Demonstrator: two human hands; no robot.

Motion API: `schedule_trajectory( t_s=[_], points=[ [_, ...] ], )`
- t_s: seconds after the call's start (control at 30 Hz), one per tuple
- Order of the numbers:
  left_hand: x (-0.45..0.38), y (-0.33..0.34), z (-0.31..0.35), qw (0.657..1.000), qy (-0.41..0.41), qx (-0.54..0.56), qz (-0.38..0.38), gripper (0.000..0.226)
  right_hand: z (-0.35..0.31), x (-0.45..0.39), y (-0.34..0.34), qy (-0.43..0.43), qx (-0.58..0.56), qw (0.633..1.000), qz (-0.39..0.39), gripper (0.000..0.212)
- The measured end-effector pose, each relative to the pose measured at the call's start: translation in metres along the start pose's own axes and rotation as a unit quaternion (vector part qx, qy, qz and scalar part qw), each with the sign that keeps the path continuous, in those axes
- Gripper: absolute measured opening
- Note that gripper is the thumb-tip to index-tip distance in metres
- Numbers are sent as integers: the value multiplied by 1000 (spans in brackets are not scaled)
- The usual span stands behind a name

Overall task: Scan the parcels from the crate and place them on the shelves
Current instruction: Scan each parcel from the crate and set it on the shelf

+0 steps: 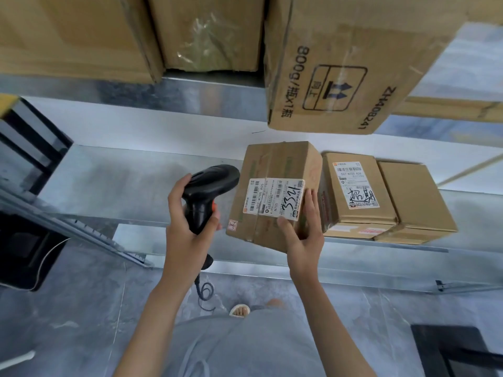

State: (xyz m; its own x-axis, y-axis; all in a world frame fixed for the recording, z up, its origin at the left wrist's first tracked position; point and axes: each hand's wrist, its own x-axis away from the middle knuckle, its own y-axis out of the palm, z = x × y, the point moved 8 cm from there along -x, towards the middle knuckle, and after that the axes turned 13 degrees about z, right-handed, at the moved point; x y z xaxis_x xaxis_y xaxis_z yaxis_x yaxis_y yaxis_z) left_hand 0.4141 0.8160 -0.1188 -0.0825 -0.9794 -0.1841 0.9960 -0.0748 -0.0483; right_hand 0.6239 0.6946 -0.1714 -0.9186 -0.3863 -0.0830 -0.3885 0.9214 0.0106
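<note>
My right hand [302, 235] grips a brown cardboard parcel [275, 170] by its near right corner, thumb on the white shipping label [275, 198] marked "3324". The parcel is tilted above the front edge of the metal shelf [130, 186]. My left hand [187, 227] grips the handle of a black barcode scanner [209, 186], whose head sits just left of the parcel, next to the label. The scanner's coiled cable [205, 292] hangs down below my left hand.
Two brown parcels [353, 191] [416, 202] lie side by side on the shelf right of the held one. A large box [340, 72] and others [212, 34] fill the shelf above. Dark objects sit at far left [24, 254] and bottom right [457, 352].
</note>
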Motion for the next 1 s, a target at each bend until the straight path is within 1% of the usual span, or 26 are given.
schedule_trajectory(
  t_s=[0.17,0.33,0.43,0.53,0.6,0.63,0.67,0.73,0.77,0.9,1.0],
  points=[
    [5,5,-1,999,1,-10,-37,79,-4,-3,-4,-3,-14,1000,6,74],
    [-1,4,-1,997,26,-47,-48,74,-9,-15,-4,21,-11,999,-30,72],
    [-13,1,6,988,79,-99,-87,78,-15,-33,-3,19,14,996,-83,70],
    [-23,1,17,969,140,-147,-144,87,-24,-50,-2,16,37,990,-132,69],
    [-29,2,27,951,187,-179,-170,91,-27,-57,2,29,48,985,-163,70],
    [-32,3,33,939,217,-195,-180,88,-28,-59,3,36,51,982,-177,69],
    [-34,4,39,928,245,-210,-189,81,-29,-61,5,39,55,979,-190,69],
    [-36,5,45,910,280,-229,-204,61,-31,-63,7,31,67,975,-211,70],
    [-36,5,46,905,292,-232,-207,56,-32,-63,8,25,73,972,-220,71],
    [-31,5,44,905,300,-223,-205,53,-31,-61,9,22,76,969,-235,71],
    [-25,11,41,886,315,-240,-239,53,-31,-59,10,18,83,966,-244,70]
  ],
)
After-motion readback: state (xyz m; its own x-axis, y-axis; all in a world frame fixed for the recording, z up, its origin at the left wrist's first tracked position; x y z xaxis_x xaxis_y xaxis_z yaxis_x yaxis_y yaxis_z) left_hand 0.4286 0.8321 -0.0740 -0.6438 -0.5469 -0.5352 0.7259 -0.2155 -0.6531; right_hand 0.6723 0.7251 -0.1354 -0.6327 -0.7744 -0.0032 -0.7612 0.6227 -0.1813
